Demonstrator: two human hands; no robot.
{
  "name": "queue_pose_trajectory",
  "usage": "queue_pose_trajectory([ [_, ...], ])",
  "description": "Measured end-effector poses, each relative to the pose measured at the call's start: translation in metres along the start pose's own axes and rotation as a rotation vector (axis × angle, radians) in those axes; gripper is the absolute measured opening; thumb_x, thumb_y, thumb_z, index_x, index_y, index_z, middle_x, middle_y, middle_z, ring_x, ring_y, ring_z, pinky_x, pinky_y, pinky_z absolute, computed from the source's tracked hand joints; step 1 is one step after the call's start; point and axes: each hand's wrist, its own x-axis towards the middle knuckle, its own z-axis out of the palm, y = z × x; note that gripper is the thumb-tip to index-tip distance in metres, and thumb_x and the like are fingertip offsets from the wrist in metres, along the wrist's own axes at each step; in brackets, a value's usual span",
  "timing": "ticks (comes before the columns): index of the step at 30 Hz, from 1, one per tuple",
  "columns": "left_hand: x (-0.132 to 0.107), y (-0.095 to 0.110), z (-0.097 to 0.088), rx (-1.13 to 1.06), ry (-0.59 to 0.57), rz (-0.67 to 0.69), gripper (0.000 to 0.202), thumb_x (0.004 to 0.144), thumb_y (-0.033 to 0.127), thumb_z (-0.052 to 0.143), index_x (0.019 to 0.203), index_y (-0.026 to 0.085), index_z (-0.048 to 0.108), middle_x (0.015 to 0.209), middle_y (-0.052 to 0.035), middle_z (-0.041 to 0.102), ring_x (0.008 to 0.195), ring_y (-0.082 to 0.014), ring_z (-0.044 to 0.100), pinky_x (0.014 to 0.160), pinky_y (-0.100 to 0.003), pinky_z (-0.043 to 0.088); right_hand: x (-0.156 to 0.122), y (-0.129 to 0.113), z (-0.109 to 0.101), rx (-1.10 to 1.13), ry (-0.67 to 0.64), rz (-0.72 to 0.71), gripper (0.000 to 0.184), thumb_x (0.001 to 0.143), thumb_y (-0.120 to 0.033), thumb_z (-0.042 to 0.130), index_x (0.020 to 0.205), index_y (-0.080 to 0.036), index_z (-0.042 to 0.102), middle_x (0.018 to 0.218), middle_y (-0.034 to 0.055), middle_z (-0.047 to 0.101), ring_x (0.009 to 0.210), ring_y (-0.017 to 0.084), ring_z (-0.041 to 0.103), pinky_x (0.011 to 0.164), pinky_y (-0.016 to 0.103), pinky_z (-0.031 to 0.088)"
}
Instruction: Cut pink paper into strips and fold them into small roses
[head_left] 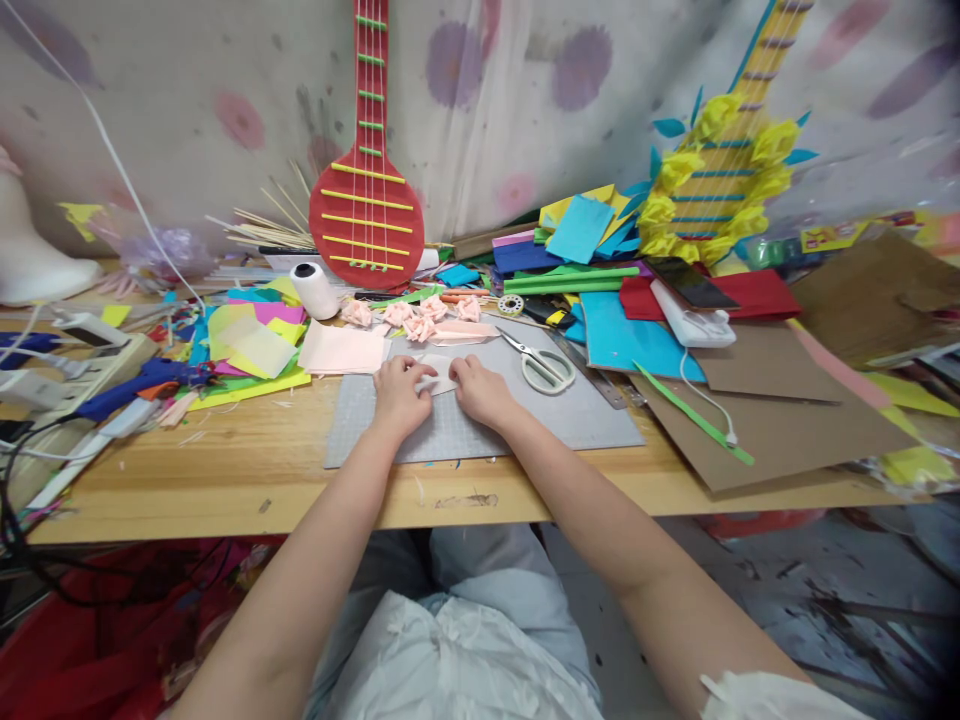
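Observation:
A small pale pink piece of paper (438, 370) lies between my hands over the grey cutting mat (480, 432). My left hand (402, 396) is curled at the paper's left side, its fingertips on it. On the other side my right hand (480, 390) pinches the right edge with bent fingers. Just behind are several pink paper flowers (420, 318) and a folded pink strip (457, 333). A pink sheet (343, 349) lies left of my left hand. Scissors (541, 364) with pale handles rest on the mat to the right.
A red paper lute (367, 225) stands at the back, and a yellow one (712, 190) with flowers at right. A thread spool (314, 292), glue gun (142, 388), power strip (82, 385), metal ruler (592, 375) and brown cardboard (780, 425) surround the mat.

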Motion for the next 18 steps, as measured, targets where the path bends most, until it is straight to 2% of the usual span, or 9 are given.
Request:
queue_pose_trajectory([
  [4, 0.008, -0.011, -0.002, -0.061, 0.136, -0.200, 0.030, 0.073, 0.022, 0.051, 0.102, 0.019, 0.060, 0.102, -0.0091, 0.054, 0.096, -0.0224, 0.052, 0.090, -0.038, 0.038, 0.004, 0.009, 0.004, 0.198, 0.121, 0.030, 0.028, 0.075, -0.011, 0.038, 0.098, -0.020, 0.052, 0.101, 0.0058, 0.053, 0.087, 0.018, 0.053, 0.071, 0.029, 0.042],
  [6, 0.013, -0.016, -0.002, -0.012, 0.123, -0.258, 0.033, 0.076, 0.025, 0.048, 0.106, 0.018, 0.058, 0.103, -0.0111, 0.057, 0.100, -0.0258, 0.051, 0.091, -0.042, 0.037, 0.007, 0.014, 0.006, 0.333, 0.212, 0.077, 0.031, 0.073, -0.011, 0.040, 0.101, -0.018, 0.052, 0.101, 0.0056, 0.054, 0.085, 0.015, 0.054, 0.074, 0.028, 0.043],
  [8, 0.018, -0.018, -0.002, 0.027, 0.083, -0.257, 0.035, 0.077, 0.028, 0.048, 0.110, 0.018, 0.056, 0.106, -0.0118, 0.059, 0.106, -0.0295, 0.047, 0.092, -0.045, 0.034, 0.009, 0.017, 0.007, 0.415, 0.259, 0.113, 0.034, 0.074, -0.015, 0.043, 0.107, -0.018, 0.051, 0.105, 0.0060, 0.055, 0.084, 0.015, 0.054, 0.077, 0.029, 0.044],
  [11, 0.024, -0.017, -0.001, 0.022, 0.032, -0.237, 0.037, 0.075, 0.029, 0.051, 0.111, 0.020, 0.054, 0.110, -0.0107, 0.060, 0.108, -0.0318, 0.045, 0.092, -0.047, 0.033, 0.010, 0.017, 0.009, 0.408, 0.238, 0.116, 0.041, 0.076, -0.024, 0.048, 0.117, -0.020, 0.048, 0.111, 0.0060, 0.056, 0.090, 0.017, 0.054, 0.080, 0.033, 0.044],
  [13, 0.027, -0.014, -0.001, 0.011, 0.012, -0.240, 0.038, 0.071, 0.027, 0.055, 0.109, 0.022, 0.054, 0.106, -0.0095, 0.061, 0.106, -0.0317, 0.046, 0.090, -0.046, 0.034, 0.010, 0.016, 0.009, 0.369, 0.203, 0.098, 0.046, 0.076, -0.026, 0.050, 0.121, -0.021, 0.046, 0.113, 0.0055, 0.057, 0.095, 0.019, 0.054, 0.082, 0.034, 0.043],
  [18, 0.033, -0.013, 0.001, -0.112, -0.016, -0.209, 0.035, 0.064, 0.015, 0.057, 0.099, 0.021, 0.056, 0.089, -0.0051, 0.058, 0.089, -0.0223, 0.053, 0.082, -0.037, 0.040, 0.009, 0.017, 0.010, 0.351, 0.174, 0.077, 0.050, 0.074, -0.025, 0.053, 0.123, -0.023, 0.044, 0.107, 0.0032, 0.059, 0.092, 0.017, 0.055, 0.081, 0.033, 0.044],
])
